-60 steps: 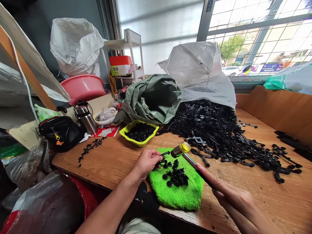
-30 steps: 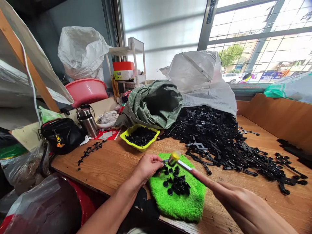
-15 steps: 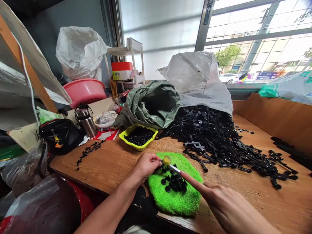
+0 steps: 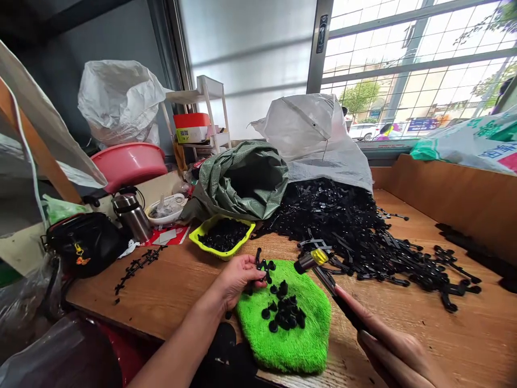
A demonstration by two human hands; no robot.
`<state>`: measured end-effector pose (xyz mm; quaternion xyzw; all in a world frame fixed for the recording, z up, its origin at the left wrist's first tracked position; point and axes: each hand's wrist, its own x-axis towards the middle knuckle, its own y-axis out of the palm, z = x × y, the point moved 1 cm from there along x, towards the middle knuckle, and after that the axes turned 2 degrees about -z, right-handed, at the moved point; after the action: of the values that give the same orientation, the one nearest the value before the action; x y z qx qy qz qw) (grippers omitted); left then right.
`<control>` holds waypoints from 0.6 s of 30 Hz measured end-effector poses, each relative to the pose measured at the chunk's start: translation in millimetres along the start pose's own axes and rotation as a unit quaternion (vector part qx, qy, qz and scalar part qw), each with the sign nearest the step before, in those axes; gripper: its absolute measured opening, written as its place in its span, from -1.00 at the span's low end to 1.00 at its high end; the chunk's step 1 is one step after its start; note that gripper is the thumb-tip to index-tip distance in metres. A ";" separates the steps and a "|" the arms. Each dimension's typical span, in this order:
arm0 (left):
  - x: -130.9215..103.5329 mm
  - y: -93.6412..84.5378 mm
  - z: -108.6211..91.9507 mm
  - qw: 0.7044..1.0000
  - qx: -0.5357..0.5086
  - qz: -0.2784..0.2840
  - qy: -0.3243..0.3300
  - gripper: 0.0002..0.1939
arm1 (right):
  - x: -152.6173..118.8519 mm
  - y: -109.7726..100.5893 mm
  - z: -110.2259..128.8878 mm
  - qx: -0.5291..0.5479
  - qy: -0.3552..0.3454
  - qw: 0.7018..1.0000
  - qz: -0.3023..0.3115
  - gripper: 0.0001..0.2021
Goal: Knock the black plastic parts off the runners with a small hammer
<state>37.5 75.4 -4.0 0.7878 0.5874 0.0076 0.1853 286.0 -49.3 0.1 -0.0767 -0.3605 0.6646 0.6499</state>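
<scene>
My left hand point(image 4: 239, 277) pinches a branched black plastic part point(image 4: 264, 265) over the upper left edge of a bright green fluffy cloth point(image 4: 291, 345). In my right hand point(image 4: 393, 345) is a small hammer point(image 4: 317, 263) with a yellow face, a black face and a dark grip; its head is raised above the cloth's upper right edge. My index finger stretches along the handle. Several small round black pieces point(image 4: 287, 311) lie loose in a heap on the cloth, between both hands.
Behind the cloth stands a yellow basket point(image 4: 194, 242) of small black pieces. A large pile of black plastic parts point(image 4: 343, 226) spreads from a white sack point(image 4: 307, 124) on the right. A green woven sack point(image 4: 210, 183), steel flask point(image 4: 135, 218) and black bag point(image 4: 86, 240) stand farther left.
The hammer has lifted off the part and swung up to the right, away from my left hand. The branched part now shows more clearly in my left fingers. The view has shifted slightly.
</scene>
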 end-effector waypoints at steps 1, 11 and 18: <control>2.5 2.0 1.4 1.000 0.005 0.001 -0.005 -0.67 | -1.2 0.1 -2.3 0.004 0.000 1.000 -0.001 -0.60; 7.5 7.8 4.7 0.999 0.026 -0.006 -0.024 -0.76 | -4.0 -1.8 4.5 0.000 0.014 1.000 0.004 -0.61; 4.0 8.1 2.4 0.999 0.016 -0.024 -0.029 -0.84 | -5.8 1.2 7.9 0.009 0.022 1.000 0.020 -0.60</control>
<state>46.7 76.5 -4.6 0.7759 0.6009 -0.0292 0.1898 281.3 -57.6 3.0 -0.0932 -0.3385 0.6788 0.6450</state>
